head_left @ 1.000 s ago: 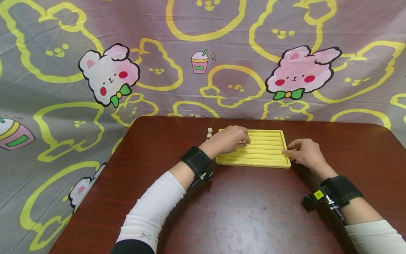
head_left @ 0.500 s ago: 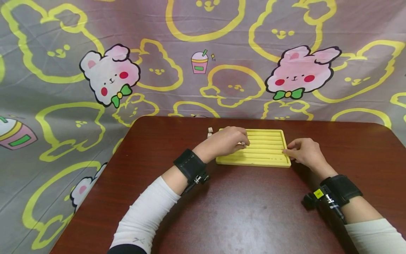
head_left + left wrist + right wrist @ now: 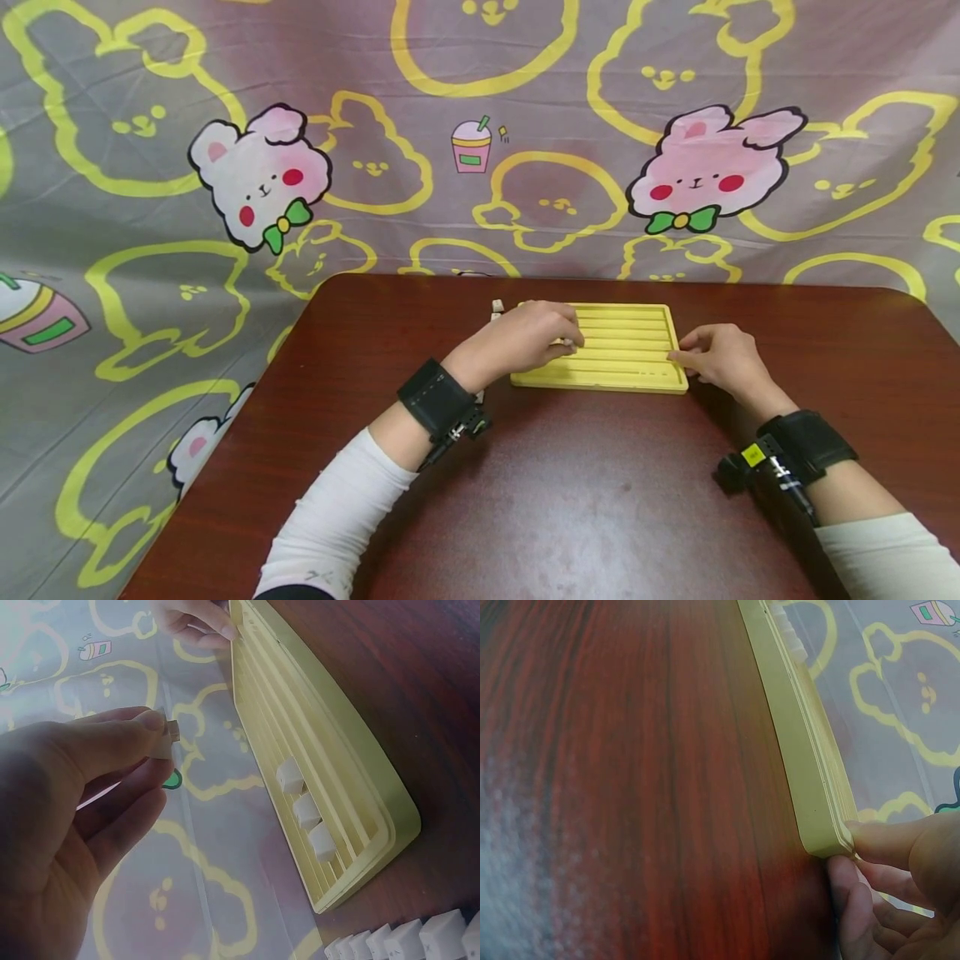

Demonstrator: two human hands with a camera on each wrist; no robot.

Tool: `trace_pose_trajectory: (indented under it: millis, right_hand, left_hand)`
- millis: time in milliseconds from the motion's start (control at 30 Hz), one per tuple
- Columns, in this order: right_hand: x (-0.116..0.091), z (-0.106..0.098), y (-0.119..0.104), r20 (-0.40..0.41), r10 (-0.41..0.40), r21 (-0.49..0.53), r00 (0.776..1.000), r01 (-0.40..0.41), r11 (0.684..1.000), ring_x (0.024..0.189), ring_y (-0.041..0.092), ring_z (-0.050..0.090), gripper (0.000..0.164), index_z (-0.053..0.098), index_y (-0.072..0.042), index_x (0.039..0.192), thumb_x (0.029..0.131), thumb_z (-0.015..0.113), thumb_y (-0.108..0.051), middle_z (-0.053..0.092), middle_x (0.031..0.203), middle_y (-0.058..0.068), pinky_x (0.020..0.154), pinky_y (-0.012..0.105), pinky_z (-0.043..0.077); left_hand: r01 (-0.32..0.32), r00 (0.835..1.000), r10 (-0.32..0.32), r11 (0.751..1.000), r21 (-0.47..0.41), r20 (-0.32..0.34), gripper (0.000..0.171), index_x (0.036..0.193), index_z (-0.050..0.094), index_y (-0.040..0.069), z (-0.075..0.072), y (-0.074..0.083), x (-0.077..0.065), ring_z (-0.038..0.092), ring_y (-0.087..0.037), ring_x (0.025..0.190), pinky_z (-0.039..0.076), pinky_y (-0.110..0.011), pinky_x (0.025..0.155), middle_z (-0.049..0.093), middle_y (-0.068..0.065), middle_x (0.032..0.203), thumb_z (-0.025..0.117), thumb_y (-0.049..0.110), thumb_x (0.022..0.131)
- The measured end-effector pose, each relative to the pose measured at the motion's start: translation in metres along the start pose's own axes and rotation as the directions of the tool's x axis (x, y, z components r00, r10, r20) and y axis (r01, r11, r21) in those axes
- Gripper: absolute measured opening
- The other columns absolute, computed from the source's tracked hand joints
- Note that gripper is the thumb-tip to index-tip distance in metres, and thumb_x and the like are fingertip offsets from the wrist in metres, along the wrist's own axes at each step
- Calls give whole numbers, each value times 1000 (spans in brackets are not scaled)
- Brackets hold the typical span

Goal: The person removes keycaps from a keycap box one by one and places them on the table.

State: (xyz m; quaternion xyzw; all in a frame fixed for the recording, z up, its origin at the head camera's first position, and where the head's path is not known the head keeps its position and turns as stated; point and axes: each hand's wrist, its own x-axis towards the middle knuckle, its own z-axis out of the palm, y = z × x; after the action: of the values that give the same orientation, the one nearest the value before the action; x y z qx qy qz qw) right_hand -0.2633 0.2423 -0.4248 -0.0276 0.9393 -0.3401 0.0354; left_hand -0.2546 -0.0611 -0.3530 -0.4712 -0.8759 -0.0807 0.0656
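The left hand [image 3: 517, 337] pinches a small pale block [image 3: 160, 744] between thumb and fingers — the left wrist view shows it apart from the tray, a brownish patch at its edge. The right hand [image 3: 722, 363] grips the 3 o'clock end of the yellow tray [image 3: 630, 350], a shallow, round-cornered rectangle with parallel ridges, lying on the glossy, reddish wood-grained table [image 3: 555, 483]. The left wrist view clearly shows three white blocks [image 3: 306, 812] inside, towards the tray's 9 o'clock end — the left hand blocks that part in the head view. At the tray's 9 o'clock stands a row of white blocks [image 3: 405, 941], their dark marks too blurred to read
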Motion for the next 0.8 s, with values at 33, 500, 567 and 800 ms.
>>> trace_pose_trajectory:
  millis: [33, 500, 567, 800]
  right_hand:
    - [0, 0, 0, 1, 0, -1, 1000, 0, 1000, 63, 12, 65, 37, 68, 5, 106, 87, 75, -26, 71, 88, 17, 56, 25, 55]
    - [0, 0, -2, 5, 5, -8, 1000, -5, 1000, 64, 13, 65, 38, 67, 5, 107, 88, 75, -27, 70, 90, 18, 58, 26, 56]
    - [0, 0, -1, 3, 6, -8, 1000, -6, 1000, 64, 13, 65, 38, 67, 5, 107, 88, 75, -27, 71, 89, 17, 58, 26, 56]
    - [-1, 0, 0, 0, 1, -5, 1000, -1, 1000, 64, 13, 67, 38, 67, 5, 107, 88, 74, -26, 72, 90, 18, 58, 28, 58]
  left_hand:
    - [1, 1000, -1, 1000, 1, 1, 15, 106, 77, 14, 0, 0, -1, 66, -9, 95, 54, -21, 81, 69, 2, 101, 69, 15, 93]
    - [-28, 999, 28, 1000, 4, -18, 13, 102, 77, 14, 1, 2, -19, 67, -10, 97, 55, -22, 84, 70, 1, 101, 70, 12, 92]
    - [-27, 999, 27, 1000, 2, -19, 13, 102, 77, 14, 1, 1, -21, 67, -10, 97, 55, -22, 84, 71, 1, 102, 71, 12, 91]
    - [-7, 1000, 7, 1000, 3, -23, 12, 101, 77, 16, 2, 3, -25, 66, -8, 96, 55, -20, 83, 70, 3, 102, 71, 12, 91]
